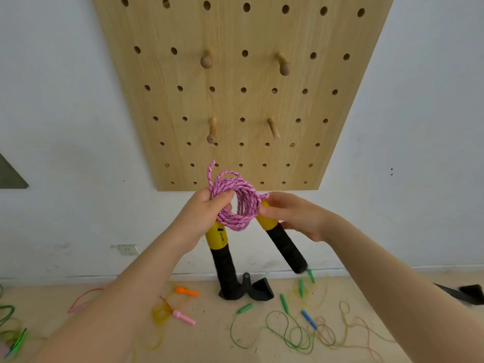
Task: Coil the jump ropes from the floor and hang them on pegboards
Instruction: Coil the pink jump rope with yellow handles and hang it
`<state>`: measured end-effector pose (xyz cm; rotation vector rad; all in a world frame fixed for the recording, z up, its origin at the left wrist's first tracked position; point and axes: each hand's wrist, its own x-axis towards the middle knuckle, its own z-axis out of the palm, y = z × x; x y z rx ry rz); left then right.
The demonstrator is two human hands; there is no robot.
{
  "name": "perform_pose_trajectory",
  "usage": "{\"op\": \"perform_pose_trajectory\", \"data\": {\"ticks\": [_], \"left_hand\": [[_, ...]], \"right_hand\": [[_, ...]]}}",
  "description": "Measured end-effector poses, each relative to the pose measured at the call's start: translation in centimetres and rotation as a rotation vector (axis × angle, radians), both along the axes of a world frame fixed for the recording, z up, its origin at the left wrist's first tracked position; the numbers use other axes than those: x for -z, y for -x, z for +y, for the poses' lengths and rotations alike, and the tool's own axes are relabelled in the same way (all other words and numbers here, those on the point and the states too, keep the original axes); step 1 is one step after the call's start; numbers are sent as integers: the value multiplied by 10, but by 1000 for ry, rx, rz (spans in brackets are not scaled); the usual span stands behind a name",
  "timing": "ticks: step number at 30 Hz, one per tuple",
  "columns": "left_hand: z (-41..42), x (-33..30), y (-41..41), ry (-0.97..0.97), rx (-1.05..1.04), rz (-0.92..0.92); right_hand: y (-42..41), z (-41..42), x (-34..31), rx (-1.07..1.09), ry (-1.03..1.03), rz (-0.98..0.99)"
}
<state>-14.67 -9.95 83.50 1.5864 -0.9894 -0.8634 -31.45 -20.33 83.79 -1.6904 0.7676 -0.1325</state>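
While the pink rope (237, 203) sits wound into a tight ring in front of the lower edge of the pegboard (243, 95), the coiling step looks all but finished and the hanging step is about to open. The left hand (207, 216) grips the left side of the coil, thumb and fingers curled round the bundled strands, with a short loose end poking up above it. The right hand (290, 214) pinches the right side of the coil, where the rope meets the yellow collar of one handle. Both black-and-yellow handles (224, 258) hang down below the coil, splayed apart.

Judging from this, the next move calls for lifting the ring and slipping its open centre over one of the wooden pegs (211, 131), all four of which stand bare; the lower two are nearest. The grip must keep the turns together so the coil does not spring loose on the way up.

Several thinner ropes (288, 331) with coloured handles lie uncoiled on the floor (209, 341) below.
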Motion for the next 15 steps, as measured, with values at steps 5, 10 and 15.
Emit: {"op": "perform_pose_trajectory", "data": {"ticks": [5,10,15], "left_hand": [[5,-8,-9,-66,95,-319],[1,-7,-17,-69,170,-540],[-3,5,-29,-273,262,-874]], "right_hand": [[12,4,5,-194,-35,114],[2,10,-2,-112,-111,140],[-1,-5,-41,292,-191,-16]]}}
